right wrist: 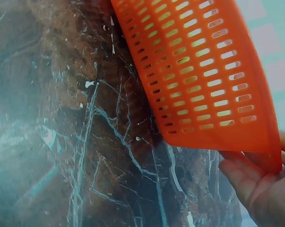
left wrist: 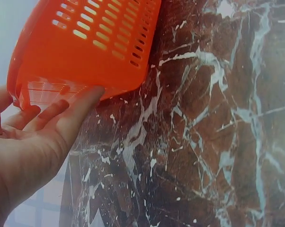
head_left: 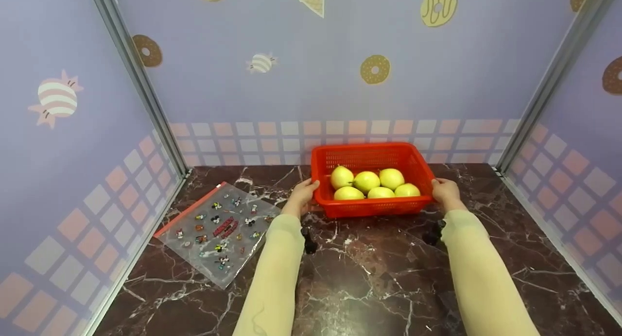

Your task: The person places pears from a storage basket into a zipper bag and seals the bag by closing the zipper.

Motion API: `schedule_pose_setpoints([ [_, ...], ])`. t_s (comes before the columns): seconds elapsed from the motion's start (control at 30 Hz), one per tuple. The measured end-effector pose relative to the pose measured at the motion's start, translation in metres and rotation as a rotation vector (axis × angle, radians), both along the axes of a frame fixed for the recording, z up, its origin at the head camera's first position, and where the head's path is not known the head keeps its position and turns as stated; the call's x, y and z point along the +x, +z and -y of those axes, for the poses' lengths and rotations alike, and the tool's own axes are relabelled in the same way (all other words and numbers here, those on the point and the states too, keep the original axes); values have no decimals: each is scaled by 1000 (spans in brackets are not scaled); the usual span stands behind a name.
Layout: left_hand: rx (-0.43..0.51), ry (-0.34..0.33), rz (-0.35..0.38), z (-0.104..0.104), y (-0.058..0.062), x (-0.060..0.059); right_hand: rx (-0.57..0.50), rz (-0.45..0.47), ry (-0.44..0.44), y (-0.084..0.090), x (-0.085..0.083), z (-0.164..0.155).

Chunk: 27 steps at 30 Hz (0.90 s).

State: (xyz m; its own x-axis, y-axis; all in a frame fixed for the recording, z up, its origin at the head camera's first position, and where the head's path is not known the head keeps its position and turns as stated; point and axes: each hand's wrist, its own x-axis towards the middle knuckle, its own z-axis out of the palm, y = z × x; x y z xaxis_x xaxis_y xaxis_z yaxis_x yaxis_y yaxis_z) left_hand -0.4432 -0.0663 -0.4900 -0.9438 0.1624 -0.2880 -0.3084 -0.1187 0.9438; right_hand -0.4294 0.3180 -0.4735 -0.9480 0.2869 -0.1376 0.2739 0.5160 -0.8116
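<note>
My left hand (head_left: 302,195) is on the left end of the red basket (head_left: 371,207), and my right hand (head_left: 444,191) is on the right end. My left fingers (left wrist: 62,113) lie straight under the bottom edge, with my thumb up by the rim, so they just press and hold nothing tight. My right fingers (right wrist: 242,177) tuck under the other corner; I cannot tell how tight they are.

The basket sits on the dark marble table (head_left: 369,273), near the back wall. Six yellow-green pears (head_left: 367,180) lie inside it.

I think it will feel heavy with all that fruit. The plastic is thin and full of holes, so it may bend. Holding both ends under the rim feels safest, and flat, so the pears don't roll.

My wrist views show only the basket's sides, not the pears. A clear zip bag (head_left: 221,229) with tiny pictures lies to the left; I can't make out what they are.
</note>
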Motion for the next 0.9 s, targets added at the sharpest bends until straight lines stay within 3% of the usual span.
schedule_pose_setpoints([
  [0.2,17,-8,-2,0,2,3,-218,40,-19,-4,-2,-3],
  [0.43,44,-40,-13,4,-1,5,-493,86,-3,1,7,-7],
  [0.9,32,2,-69,8,-15,27,-723,108,51,-5,23,-26],
])
